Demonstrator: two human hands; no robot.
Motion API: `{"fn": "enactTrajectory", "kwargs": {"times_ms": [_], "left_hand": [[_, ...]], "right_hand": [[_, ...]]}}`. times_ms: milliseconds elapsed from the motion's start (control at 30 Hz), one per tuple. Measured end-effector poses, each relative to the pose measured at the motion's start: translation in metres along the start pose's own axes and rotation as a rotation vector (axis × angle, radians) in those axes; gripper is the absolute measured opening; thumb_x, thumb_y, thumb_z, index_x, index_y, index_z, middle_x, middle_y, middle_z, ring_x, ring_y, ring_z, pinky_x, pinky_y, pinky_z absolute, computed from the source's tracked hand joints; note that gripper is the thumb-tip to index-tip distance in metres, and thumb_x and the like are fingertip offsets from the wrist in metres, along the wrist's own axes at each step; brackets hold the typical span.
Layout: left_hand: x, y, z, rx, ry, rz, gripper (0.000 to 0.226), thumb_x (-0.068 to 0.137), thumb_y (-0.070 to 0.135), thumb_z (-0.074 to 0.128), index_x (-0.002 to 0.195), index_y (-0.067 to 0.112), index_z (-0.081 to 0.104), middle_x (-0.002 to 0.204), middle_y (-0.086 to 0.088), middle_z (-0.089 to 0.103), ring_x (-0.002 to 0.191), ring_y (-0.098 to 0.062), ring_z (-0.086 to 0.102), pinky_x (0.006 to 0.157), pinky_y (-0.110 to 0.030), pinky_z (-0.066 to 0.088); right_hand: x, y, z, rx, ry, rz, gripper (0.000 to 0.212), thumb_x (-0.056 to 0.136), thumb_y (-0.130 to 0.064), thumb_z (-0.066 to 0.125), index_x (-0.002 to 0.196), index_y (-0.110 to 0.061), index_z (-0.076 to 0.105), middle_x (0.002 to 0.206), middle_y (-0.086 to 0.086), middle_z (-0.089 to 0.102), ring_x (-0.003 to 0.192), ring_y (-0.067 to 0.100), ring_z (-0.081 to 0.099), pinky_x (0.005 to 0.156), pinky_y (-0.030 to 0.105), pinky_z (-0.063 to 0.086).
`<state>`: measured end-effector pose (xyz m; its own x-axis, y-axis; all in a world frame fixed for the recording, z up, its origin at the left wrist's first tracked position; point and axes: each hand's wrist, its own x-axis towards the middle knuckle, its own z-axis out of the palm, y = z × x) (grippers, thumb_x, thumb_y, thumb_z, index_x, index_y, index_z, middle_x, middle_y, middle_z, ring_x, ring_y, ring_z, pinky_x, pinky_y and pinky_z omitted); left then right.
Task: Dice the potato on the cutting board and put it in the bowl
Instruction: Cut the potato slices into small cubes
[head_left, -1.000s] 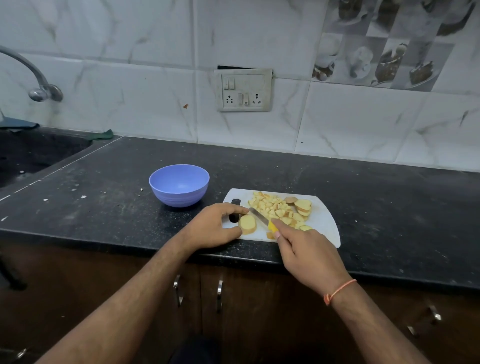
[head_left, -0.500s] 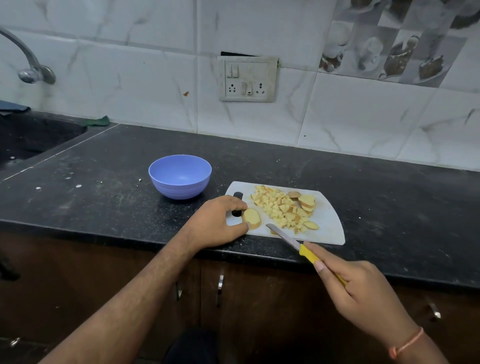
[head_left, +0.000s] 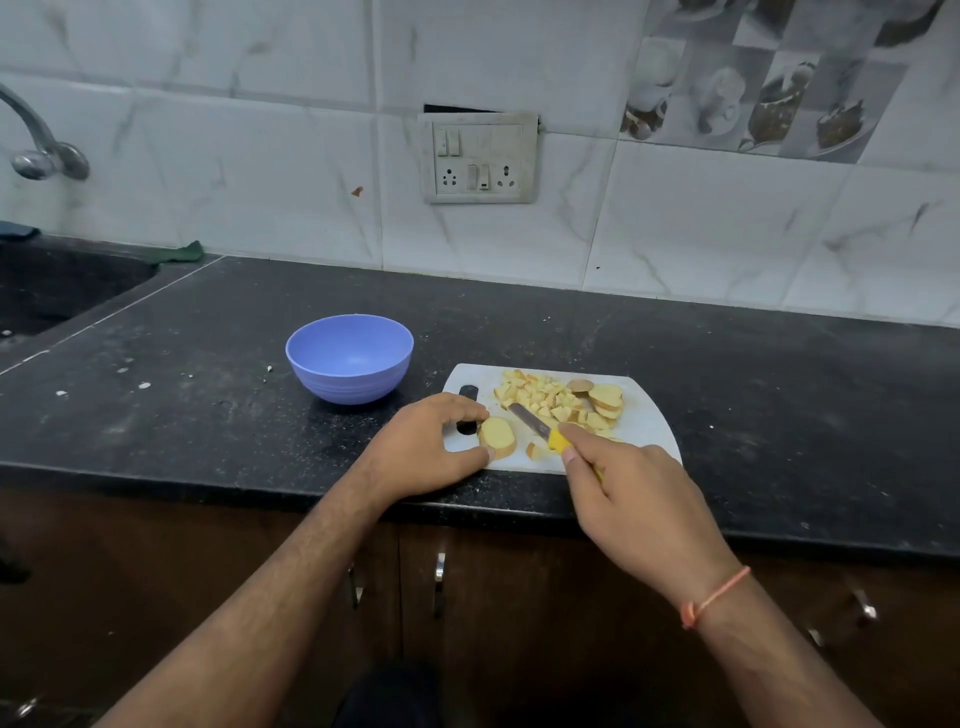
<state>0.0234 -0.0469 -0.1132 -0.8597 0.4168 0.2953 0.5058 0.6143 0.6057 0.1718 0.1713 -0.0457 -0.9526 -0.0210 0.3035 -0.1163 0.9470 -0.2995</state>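
Black counter (head_left: 675, 374): speckled stone, carries everything
cutting board (head_left: 649, 426): white, at the front edge
bowl (head_left: 349, 364): purple, just left of the board, nothing in it yet
right hand (head_left: 631, 499): fingers wrapped round the yellow knife (head_left: 540, 430), blade over the board
left hand (head_left: 426, 449): pinching a potato slice (head_left: 497, 437) at the board's left end
diced potato (head_left: 545, 402): heaped mid-board, a few slices stacked beside it

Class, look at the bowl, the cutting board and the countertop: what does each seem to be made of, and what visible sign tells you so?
Round lilac-blue bowl: probably plastic, matte, with uniform colour and moulded ridges low on its wall.
White cutting board: likely plastic, thin and smooth, with a cut-out handle slot.
Black speckled countertop: looks like polished stone, perhaps granite, judging by its fine flecks and dull sheen.
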Motion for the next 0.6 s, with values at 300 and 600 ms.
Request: {"fn": "enactTrajectory", "kwargs": {"times_ms": [300, 600], "left_hand": [[0.001, -0.003, 0.003, -0.018, 0.031, 0.002, 0.053, 0.081, 0.053, 0.085, 0.13, 0.035, 0.075, 0.138, 0.021, 0.066, 0.129, 0.006, 0.057, 0.113, -0.027, 0.046], [0.002, -0.004, 0.005, -0.031, 0.025, -0.027, 0.053, 0.081, 0.052, 0.086, 0.13, 0.036, 0.075, 0.139, 0.022, 0.065, 0.127, 0.005, 0.058, 0.113, -0.03, 0.048]], "right_hand": [[0.023, -0.026, 0.007, -0.121, -0.064, 0.033, 0.03, 0.106, -0.039, 0.037, 0.112, -0.03, 0.065, 0.077, -0.009, 0.062, 0.073, 0.015, 0.057, 0.057, 0.034, 0.045], [0.024, -0.05, 0.013, -0.286, -0.129, -0.002, 0.023, 0.104, -0.029, 0.041, 0.119, -0.022, 0.057, 0.072, -0.003, 0.045, 0.063, 0.018, 0.043, 0.048, 0.033, 0.023]]}}
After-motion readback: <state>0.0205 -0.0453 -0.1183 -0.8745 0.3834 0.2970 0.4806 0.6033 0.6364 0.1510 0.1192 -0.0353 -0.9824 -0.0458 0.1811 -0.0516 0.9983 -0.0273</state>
